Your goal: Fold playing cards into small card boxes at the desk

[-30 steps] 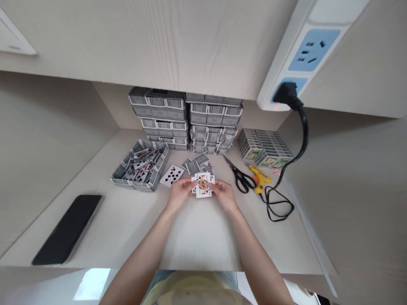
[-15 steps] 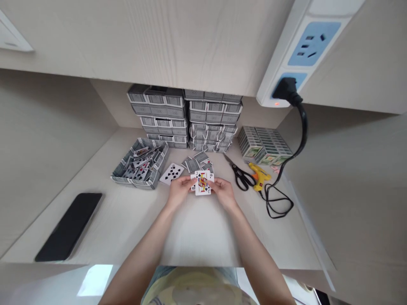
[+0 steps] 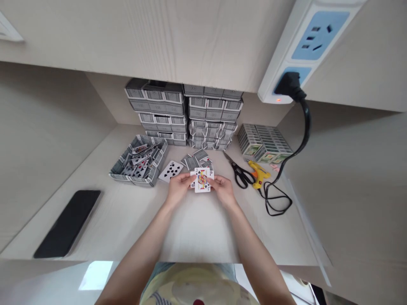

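1. Where I'm gripping, left hand [image 3: 178, 186] and right hand [image 3: 223, 188] pinch one jack [image 3: 202, 180] over the desk [image 3: 202, 237], with one ten [image 3: 212, 173] crossed behind, its middle hidden.
2. Beyond: one spade card [image 3: 171, 171], loose cards [image 3: 192, 162] too overlapped to count.
3. One tray [image 3: 158, 168] left; one scissors [image 3: 241, 174], one glue gun [image 3: 259, 174] right.
4. Two box stacks [image 3: 214, 111], partly cut off by the shelf [image 3: 159, 46].

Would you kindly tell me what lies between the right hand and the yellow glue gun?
In the head view, the black-handled scissors lie between the right hand and the yellow glue gun.
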`<state>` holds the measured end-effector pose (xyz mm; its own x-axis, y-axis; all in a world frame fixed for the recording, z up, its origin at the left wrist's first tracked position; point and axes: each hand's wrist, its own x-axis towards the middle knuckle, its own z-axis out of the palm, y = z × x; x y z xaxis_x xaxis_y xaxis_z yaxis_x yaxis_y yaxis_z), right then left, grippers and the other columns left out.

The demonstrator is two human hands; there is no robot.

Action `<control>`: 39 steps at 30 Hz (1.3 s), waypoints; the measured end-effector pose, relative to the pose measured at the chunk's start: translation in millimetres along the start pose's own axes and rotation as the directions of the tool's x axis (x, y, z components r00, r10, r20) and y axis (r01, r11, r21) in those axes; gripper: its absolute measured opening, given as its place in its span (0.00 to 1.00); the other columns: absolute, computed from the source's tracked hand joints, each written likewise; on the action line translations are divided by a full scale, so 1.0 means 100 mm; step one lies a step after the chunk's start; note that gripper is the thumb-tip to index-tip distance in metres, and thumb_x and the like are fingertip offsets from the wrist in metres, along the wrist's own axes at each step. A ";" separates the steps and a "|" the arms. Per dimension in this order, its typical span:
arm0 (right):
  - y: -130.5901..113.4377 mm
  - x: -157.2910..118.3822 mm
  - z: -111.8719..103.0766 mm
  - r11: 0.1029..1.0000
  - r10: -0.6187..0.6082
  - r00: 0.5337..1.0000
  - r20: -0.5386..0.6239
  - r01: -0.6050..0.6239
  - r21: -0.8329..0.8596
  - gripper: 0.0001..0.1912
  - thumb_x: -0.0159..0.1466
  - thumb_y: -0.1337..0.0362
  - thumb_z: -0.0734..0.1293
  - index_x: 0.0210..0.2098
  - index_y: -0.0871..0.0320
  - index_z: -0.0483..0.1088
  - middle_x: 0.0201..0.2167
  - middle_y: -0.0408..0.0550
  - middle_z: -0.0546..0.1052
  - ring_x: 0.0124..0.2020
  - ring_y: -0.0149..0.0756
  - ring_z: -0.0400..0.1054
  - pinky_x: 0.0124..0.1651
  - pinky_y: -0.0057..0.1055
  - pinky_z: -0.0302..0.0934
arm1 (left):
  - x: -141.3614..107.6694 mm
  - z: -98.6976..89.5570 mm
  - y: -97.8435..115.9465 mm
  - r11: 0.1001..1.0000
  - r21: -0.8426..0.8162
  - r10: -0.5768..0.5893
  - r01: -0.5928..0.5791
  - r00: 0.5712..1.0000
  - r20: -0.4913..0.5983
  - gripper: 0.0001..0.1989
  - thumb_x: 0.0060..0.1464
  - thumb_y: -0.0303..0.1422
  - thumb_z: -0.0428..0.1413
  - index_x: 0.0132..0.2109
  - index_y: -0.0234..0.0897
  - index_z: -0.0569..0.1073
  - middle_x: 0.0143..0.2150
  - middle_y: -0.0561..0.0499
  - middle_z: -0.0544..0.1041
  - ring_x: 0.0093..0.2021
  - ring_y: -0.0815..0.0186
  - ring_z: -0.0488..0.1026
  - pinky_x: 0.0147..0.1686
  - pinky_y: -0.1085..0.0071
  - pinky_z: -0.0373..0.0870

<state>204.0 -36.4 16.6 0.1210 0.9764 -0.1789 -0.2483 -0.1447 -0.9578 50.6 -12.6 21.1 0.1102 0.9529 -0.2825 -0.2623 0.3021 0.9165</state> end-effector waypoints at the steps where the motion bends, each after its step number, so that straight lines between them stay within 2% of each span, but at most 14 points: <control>1: -0.01 0.00 0.00 1.000 -0.004 1.000 -0.008 0.004 -0.001 0.19 0.42 0.52 0.72 0.24 0.61 0.71 0.22 0.46 0.77 0.22 0.34 0.70 0.28 0.31 0.64 | 0.00 -0.01 0.01 1.000 -0.016 -0.006 0.006 1.000 0.008 0.19 0.36 0.37 0.63 0.36 0.30 0.74 0.33 0.46 0.79 0.34 0.60 0.75 0.36 0.64 0.73; 7: -0.02 0.01 -0.04 1.000 -0.014 0.999 -0.034 0.015 0.021 0.18 0.42 0.52 0.72 0.24 0.61 0.71 0.21 0.46 0.77 0.22 0.34 0.69 0.27 0.31 0.63 | -0.04 -0.05 0.09 0.986 -0.130 -0.083 0.108 0.980 0.183 0.17 0.42 0.36 0.61 0.40 0.31 0.74 0.38 0.43 0.77 0.39 0.63 0.74 0.41 0.65 0.71; 13: 0.04 0.01 -0.02 0.997 -0.078 0.994 -0.072 0.077 -0.007 0.15 0.44 0.54 0.72 0.23 0.59 0.70 0.21 0.45 0.76 0.20 0.33 0.67 0.26 0.30 0.61 | -0.07 0.01 0.08 0.981 -0.152 -0.075 0.119 0.959 0.273 0.18 0.41 0.34 0.62 0.41 0.30 0.74 0.42 0.41 0.76 0.41 0.60 0.73 0.45 0.62 0.69; 18: 0.10 -0.01 0.02 0.989 -0.134 0.987 -0.092 0.128 -0.072 0.14 0.46 0.55 0.70 0.23 0.59 0.69 0.21 0.44 0.75 0.21 0.32 0.66 0.25 0.28 0.60 | -0.06 0.06 0.03 0.989 -0.115 -0.067 0.090 0.978 0.196 0.20 0.38 0.34 0.63 0.41 0.30 0.74 0.39 0.43 0.77 0.39 0.62 0.74 0.45 0.63 0.68; 22: 0.10 -0.03 0.03 0.989 -0.139 0.989 -0.058 0.136 -0.067 0.13 0.48 0.56 0.70 0.23 0.60 0.68 0.20 0.43 0.75 0.20 0.30 0.66 0.25 0.27 0.60 | -0.04 0.04 0.01 0.992 -0.091 -0.072 0.086 0.986 0.148 0.19 0.38 0.34 0.63 0.39 0.30 0.74 0.37 0.44 0.78 0.36 0.63 0.74 0.43 0.65 0.69; 28: 0.07 -0.03 0.03 0.995 -0.098 0.995 -0.004 0.098 -0.021 0.14 0.46 0.55 0.71 0.23 0.60 0.69 0.20 0.44 0.75 0.21 0.32 0.67 0.27 0.28 0.62 | -0.01 -0.01 0.01 0.982 -0.125 -0.121 0.141 0.981 0.154 0.15 0.36 0.34 0.64 0.32 0.28 0.75 0.32 0.44 0.78 0.32 0.63 0.74 0.38 0.66 0.70; 33: 0.03 -0.04 0.04 0.997 -0.077 0.997 0.025 0.078 -0.020 0.15 0.44 0.55 0.72 0.24 0.60 0.71 0.20 0.44 0.76 0.20 0.32 0.67 0.27 0.28 0.62 | -0.01 0.00 -0.02 0.984 -0.117 -0.123 0.131 0.989 0.077 0.15 0.33 0.33 0.65 0.30 0.29 0.74 0.27 0.48 0.78 0.27 0.67 0.73 0.33 0.69 0.69; 39: -0.04 -0.07 0.07 0.998 0.008 1.000 0.028 -0.010 0.060 0.16 0.40 0.56 0.74 0.22 0.60 0.71 0.19 0.43 0.76 0.20 0.31 0.68 0.27 0.29 0.63 | -0.02 0.04 -0.06 0.990 -0.108 -0.088 0.085 0.996 -0.022 0.14 0.30 0.34 0.65 0.25 0.31 0.73 0.23 0.51 0.76 0.25 0.67 0.72 0.30 0.70 0.68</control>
<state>197.8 -41.9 23.2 0.0923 0.9792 -0.1806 -0.3063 -0.1446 -0.9409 55.9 -16.2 17.2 0.1118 0.9232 -0.3678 -0.3545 0.3828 0.8531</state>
